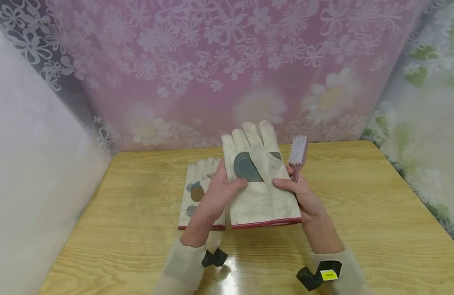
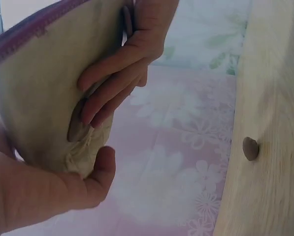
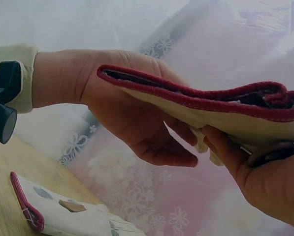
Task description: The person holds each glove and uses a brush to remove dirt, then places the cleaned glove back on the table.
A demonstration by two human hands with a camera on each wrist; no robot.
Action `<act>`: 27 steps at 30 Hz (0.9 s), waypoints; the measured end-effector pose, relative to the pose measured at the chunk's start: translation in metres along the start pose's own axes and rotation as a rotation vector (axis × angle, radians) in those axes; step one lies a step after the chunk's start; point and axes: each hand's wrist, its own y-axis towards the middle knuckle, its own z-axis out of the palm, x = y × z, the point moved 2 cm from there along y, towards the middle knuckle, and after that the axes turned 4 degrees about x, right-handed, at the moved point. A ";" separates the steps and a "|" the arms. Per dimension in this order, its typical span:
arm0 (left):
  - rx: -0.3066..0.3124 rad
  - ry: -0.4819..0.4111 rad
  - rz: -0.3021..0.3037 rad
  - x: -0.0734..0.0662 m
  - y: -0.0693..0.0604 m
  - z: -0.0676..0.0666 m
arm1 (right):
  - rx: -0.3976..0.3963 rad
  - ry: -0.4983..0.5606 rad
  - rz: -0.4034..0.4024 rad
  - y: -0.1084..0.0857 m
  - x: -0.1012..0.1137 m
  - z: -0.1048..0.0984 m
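A cream work glove (image 1: 256, 200) with a grey palm patch and a red hem is raised above the table, fingers pointing up. My left hand (image 1: 219, 192) holds its left side, thumb across the front and fingers behind. On the other side, my right hand (image 1: 306, 196) grips the glove with its thumb in front. That hand also holds a brush (image 1: 298, 157) behind the glove, with white bristles upward and a pinkish handle. Under the right fingers in the left wrist view is a dark oval spot (image 2: 78, 123); I cannot tell what it is.
A second cream glove (image 1: 188, 205) with grey and brown spots lies on the wooden table (image 1: 138, 229), partly behind my left arm. A floral curtain (image 1: 227, 82) hangs behind the table. In the left wrist view a small brown oval (image 2: 250, 149) shows against the wood.
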 end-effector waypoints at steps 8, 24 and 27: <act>-0.187 0.429 0.015 -0.007 -0.008 0.012 | -0.138 -0.112 -0.056 -0.002 0.008 -0.002; 0.002 0.355 0.188 -0.010 -0.022 0.052 | -0.280 -0.782 -0.303 -0.010 -0.002 0.045; 0.011 0.195 0.218 -0.005 -0.019 0.055 | -0.222 -0.894 -0.275 -0.013 -0.008 0.056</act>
